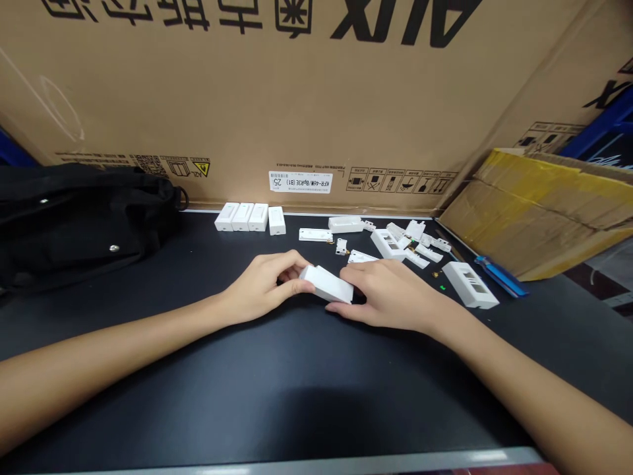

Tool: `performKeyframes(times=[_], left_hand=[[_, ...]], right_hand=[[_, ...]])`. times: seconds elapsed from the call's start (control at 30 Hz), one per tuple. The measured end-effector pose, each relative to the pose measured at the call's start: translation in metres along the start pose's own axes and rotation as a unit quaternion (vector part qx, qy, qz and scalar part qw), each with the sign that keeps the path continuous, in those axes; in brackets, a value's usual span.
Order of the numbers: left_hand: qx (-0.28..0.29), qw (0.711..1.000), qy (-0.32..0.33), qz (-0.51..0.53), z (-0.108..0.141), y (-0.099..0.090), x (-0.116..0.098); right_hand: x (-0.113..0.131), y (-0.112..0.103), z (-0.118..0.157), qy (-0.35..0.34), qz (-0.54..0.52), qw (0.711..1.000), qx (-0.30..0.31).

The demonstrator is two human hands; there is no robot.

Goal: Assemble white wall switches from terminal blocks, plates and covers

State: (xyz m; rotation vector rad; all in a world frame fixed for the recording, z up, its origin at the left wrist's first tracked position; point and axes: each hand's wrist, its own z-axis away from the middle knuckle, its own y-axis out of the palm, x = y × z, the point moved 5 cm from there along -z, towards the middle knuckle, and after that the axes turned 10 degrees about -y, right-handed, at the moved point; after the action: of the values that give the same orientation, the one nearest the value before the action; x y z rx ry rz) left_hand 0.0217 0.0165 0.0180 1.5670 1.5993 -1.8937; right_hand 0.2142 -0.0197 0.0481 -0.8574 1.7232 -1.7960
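Observation:
Between my two hands is a white plastic casing, held tilted above the black tabletop. My left hand pinches its left end with thumb and fingers. The right end sits between the thumb and fingers of my right hand. Just beyond my right hand lie a flat white cover plate, partly hidden by the fingers, and a small white plastic part. Another flat plate and a translucent white casing lie farther back.
Several white box-shaped units stand at the back. Loose white pieces and an open housing lie right, near a blue-handled tool. A black bag is left; a taped carton is right. A large cardboard box forms the back.

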Motion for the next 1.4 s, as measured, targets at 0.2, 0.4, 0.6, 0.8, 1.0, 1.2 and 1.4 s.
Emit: performKeyframes(times=[0.2, 0.4, 0.6, 0.8, 1.0, 1.2, 1.4], left_hand=[[0.009, 0.998, -0.042, 0.049, -0.003, -0.004, 0.008], [0.022, 0.998, -0.026, 0.058, -0.003, -0.004, 0.006], [0.027, 0.996, -0.032, 0.082, -0.003, -0.003, 0.008], [0.03, 0.992, -0.033, 0.118, -0.005, -0.004, 0.01], [0.003, 0.999, -0.049, 0.013, -0.007, -0.003, 0.009], [-0.092, 0.991, 0.028, -0.092, -0.001, -0.005, 0.003], [-0.079, 0.956, 0.198, -0.202, 0.015, 0.005, -0.02]], right_hand=[[-0.007, -0.004, -0.001, 0.019, -0.084, 0.991, -0.106], [-0.003, -0.004, 0.0, 0.018, -0.118, 0.982, -0.149], [-0.003, -0.004, 0.0, 0.03, -0.143, 0.978, -0.15], [-0.009, -0.003, -0.002, 0.033, -0.135, 0.978, -0.158], [-0.015, 0.001, 0.0, 0.03, -0.069, 0.984, -0.162], [-0.01, 0.004, 0.003, -0.041, 0.056, 0.97, -0.232], [0.013, 0.013, 0.001, -0.126, 0.158, 0.941, -0.271]])
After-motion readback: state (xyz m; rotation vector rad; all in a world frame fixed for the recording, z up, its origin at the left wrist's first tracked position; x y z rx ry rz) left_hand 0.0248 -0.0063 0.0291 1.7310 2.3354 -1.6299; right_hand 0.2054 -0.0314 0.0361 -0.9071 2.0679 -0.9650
